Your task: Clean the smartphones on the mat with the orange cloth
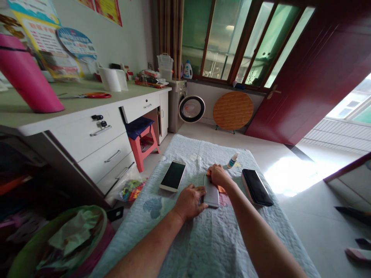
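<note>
A silver-grey phone (pixel 212 197) lies on the cloth-covered table, its plain back apparently facing up. My left hand (pixel 189 201) holds it from the left, fingers on the near part of its side and thumb by the lower corner. An orange cloth (pixel 222 189) is bunched under my right hand (pixel 218 174), whose closed fingers press it on the phone's far end. Left of my hands, a white-framed phone (pixel 174 176) lies with its dark screen up. On the right is a black phone (pixel 256 187) on top of a box. A small bottle (pixel 232 160) stands beyond my right hand.
A pale blue quilted cloth (pixel 199 239) covers the table. To the left are a desk (pixel 87 144) with drawers, a pink stool (pixel 145 144) and a waste bin (pixel 95 210). Further back stand a washing machine (pixel 177 92) with its door open and a round wooden tabletop (pixel 233 110).
</note>
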